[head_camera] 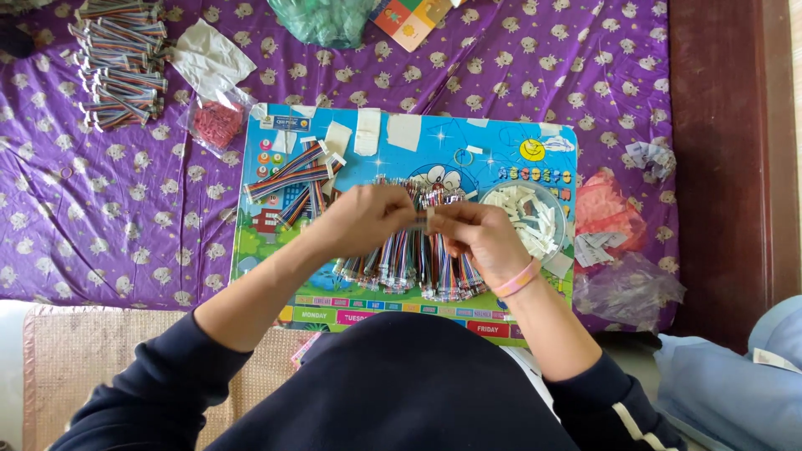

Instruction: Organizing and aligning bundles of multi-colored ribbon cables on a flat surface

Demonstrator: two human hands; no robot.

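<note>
Left hand (363,219) and right hand (478,238) meet over the middle of the blue board (501,138), fingers pinching a small white strip (429,219) between them, above the bundled coloured wires (409,263).

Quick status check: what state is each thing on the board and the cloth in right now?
Left hand: closed on a small white strip, meeting the right hand.
Right hand: pinching the same piece; pink wristband on.
Ribbon cables: bundled, lying in a row on the board.
Clear bowl: upright, filled with white strips.
Cable stack: piled on the purple cloth.
Bag of red bands: lying flat.
</note>
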